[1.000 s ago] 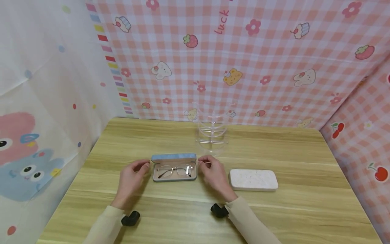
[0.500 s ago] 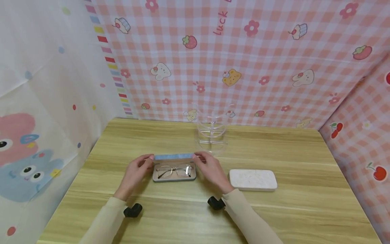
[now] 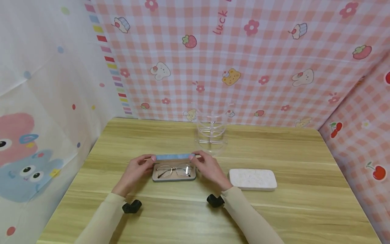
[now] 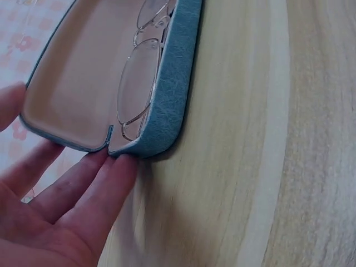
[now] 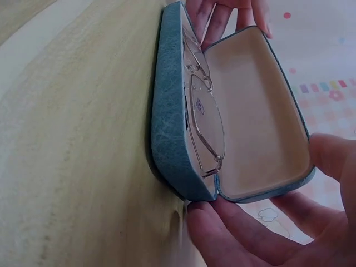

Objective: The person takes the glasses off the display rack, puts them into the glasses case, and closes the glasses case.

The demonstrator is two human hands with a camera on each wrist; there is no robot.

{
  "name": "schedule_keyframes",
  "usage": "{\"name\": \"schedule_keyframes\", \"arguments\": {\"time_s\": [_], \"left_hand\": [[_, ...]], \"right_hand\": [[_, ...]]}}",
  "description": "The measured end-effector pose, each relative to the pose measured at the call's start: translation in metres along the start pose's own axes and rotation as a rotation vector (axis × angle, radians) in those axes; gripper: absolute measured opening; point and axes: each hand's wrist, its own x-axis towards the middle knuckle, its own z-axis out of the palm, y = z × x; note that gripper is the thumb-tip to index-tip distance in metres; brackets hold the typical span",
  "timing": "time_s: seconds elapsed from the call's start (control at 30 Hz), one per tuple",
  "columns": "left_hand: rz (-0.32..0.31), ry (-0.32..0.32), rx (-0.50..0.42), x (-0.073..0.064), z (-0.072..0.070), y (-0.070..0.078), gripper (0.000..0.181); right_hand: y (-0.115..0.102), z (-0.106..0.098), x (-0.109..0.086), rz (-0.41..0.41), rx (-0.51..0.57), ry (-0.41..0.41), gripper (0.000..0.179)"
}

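Note:
A blue-green glasses case (image 3: pixel 164 180) with a beige lining lies on the table, its hinged lid (image 3: pixel 174 157) raised. Thin metal-framed glasses (image 3: pixel 174 170) rest inside with their temples folded. At the lid's left end, my left hand (image 3: pixel 134 173) has its thumb at the lid's edge and its fingers behind and beside the hinge. My right hand (image 3: pixel 211 169) grips the opposite end the same way, as the right wrist view shows, with the thumb on the lid (image 5: pixel 261 117) edge and the fingers underneath.
To the right lies a whitish, closed case (image 3: pixel 253 179). A clear stand (image 3: pixel 211 132) with curved arms is behind, near the table's (image 3: pixel 274 217) back edge. Patterned cloths (image 3: pixel 259 61) hang at the back and both sides. Each wrist carries a black camera mount (image 3: pixel 132 206).
Both hands have moved in from beside the case to the lid's ends and now hold them. The lid has tilted slightly forward. The glasses stay where they were.

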Motion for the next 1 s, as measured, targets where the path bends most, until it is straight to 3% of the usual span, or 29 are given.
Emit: {"name": "schedule_keyframes", "arguments": {"time_s": [0.23,0.5,0.83,1.0], "left_hand": [[-0.042,-0.088,-0.130,0.002,-0.007,-0.003,0.065],[-0.067,-0.147,-0.230,0.006,-0.013,-0.008,0.060],[-0.029,-0.225,-0.218,0.004,-0.019,-0.009,0.054],[0.004,-0.214,-0.099,0.003,-0.021,-0.011,0.054]], "right_hand": [[0.005,-0.001,0.001,0.033,0.257,-0.100,0.040],[0.009,-0.003,0.001,0.056,0.412,-0.207,0.040],[0.012,-0.008,-0.003,0.013,0.367,-0.244,0.039],[0.017,-0.007,-0.002,-0.016,0.278,-0.249,0.036]]}}
